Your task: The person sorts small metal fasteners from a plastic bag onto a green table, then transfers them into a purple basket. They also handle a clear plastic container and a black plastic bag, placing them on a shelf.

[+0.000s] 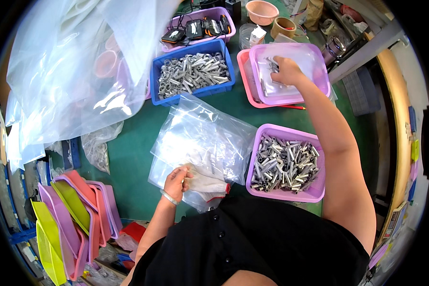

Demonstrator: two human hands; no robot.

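At the front of the table my left hand (177, 183) is closed, its fingers curled together beside a white knitted glove (207, 183) with a red cuff. Whatever it pinches, if anything, is hidden. Under the glove lie clear plastic bags (195, 128). My right arm reaches far to the back right, and my right hand (288, 71) is inside a purple tray (323, 62), its fingers closed on a few small metal parts (273, 66). That tray sits on a pink tray (245, 71). Nearer me, a purple basket (319, 188) holds many short metal tubes (286, 164).
A blue bin (230, 66) of metal parts with ring ends stands mid-back, before a purple tray (229, 21) of black devices. Clear plastic sheeting (76, 71) hangs at left. Stacked coloured trays (71, 224) stand at lower left. Tape (283, 27) and a flask (334, 46) are at back right.
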